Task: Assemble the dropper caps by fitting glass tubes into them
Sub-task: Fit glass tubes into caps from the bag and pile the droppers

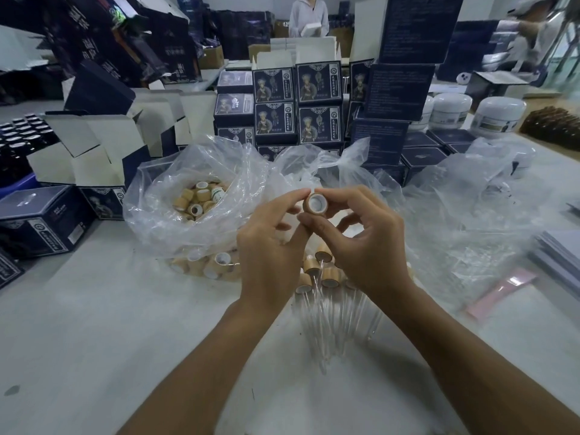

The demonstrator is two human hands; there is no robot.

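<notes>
Both hands hold one bamboo dropper cap raised over the table, its white-lined open end facing me. My left hand pinches its left side with fingertip and thumb; my right hand pinches its right side. No glass tube shows in this cap. Below the hands lie several assembled caps with glass tubes pointing toward me. A clear plastic bag to the left holds several loose bamboo caps.
Crumpled clear plastic spreads to the right. Stacks of dark blue printed boxes stand behind, opened boxes at left, white jars at far right. A pink strip lies at right. A person stands in the background.
</notes>
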